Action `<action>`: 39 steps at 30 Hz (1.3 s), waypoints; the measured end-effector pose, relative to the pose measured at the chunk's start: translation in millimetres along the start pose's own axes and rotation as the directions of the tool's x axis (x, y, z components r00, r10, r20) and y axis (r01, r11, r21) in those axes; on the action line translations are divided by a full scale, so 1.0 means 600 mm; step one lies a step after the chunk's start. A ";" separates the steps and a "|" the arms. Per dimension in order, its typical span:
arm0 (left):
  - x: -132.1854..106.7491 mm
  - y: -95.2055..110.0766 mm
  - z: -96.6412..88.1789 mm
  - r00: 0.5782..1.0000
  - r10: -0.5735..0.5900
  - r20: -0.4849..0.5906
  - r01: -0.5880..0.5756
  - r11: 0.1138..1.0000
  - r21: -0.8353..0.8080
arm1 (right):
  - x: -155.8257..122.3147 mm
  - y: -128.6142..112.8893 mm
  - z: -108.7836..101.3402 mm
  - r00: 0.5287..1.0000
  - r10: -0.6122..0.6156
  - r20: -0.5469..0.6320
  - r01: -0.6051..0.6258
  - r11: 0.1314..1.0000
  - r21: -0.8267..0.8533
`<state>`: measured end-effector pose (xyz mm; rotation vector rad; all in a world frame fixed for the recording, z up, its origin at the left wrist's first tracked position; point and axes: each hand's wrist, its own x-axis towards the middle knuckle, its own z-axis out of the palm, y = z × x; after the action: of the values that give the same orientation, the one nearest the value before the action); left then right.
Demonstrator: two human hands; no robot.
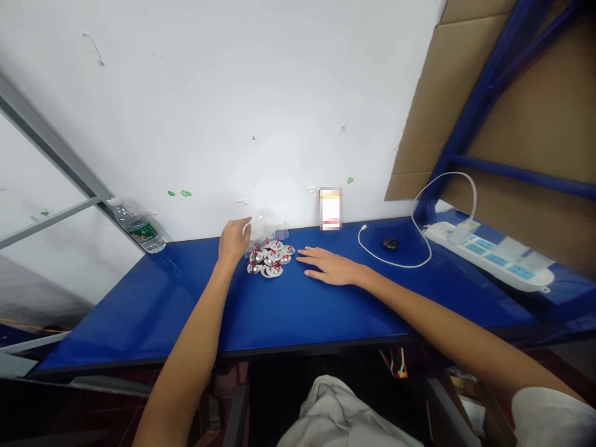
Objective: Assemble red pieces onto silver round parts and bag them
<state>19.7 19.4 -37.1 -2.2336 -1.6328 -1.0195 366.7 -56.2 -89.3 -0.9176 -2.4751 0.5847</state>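
Note:
A pile of finger cymbals (pixel 272 256), silvery discs with domed centres and red loops, lies on the blue table. Behind it, against the wall, is a crumpled clear plastic bag (pixel 261 230). My left hand (pixel 234 241) is at the pile's left, its thumb and fingers closed on the bag's edge. To the right of the cymbals, my right hand (pixel 329 266) rests flat on the table, palm down, fingers stretched toward the pile. It holds nothing, and its fingertips stop just short of the nearest disc.
A water bottle (pixel 142 228) leans at the table's back left. A small blurred card (pixel 331 210) stands against the wall. On the right are a white cable (pixel 405 266), a small black object (pixel 390 243) and a power strip (pixel 488 256). The blue tabletop (pixel 298 316) has a dark front edge.

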 end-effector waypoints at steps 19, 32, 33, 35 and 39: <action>-0.060 0.214 0.006 0.770 0.633 0.081 -0.593 0.757 -0.274 | 0.014 0.001 -0.019 0.890 0.176 -0.421 -0.188 0.982 0.015; -0.044 0.148 0.047 0.872 0.368 0.323 -0.381 0.924 -0.027 | 0.006 0.010 -0.021 0.936 0.142 -0.321 -0.201 0.967 -0.156; -0.044 0.152 0.051 0.874 0.365 0.322 -0.381 0.924 -0.014 | 0.006 0.010 -0.021 0.933 0.134 -0.333 -0.192 0.970 -0.146; -0.043 0.158 0.056 0.876 0.362 0.319 -0.378 0.926 -0.012 | 0.007 0.010 -0.021 0.928 0.129 -0.351 -0.185 0.974 -0.132; -0.037 0.155 0.048 0.915 0.350 0.198 -0.321 0.933 -0.165 | 0.008 0.013 -0.022 0.922 0.132 -0.365 -0.193 0.972 -0.136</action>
<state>111.5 -16.9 -50.5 -2.6807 -1.2154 -0.8266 374.1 -44.3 -81.1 -1.1896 -2.1584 0.2324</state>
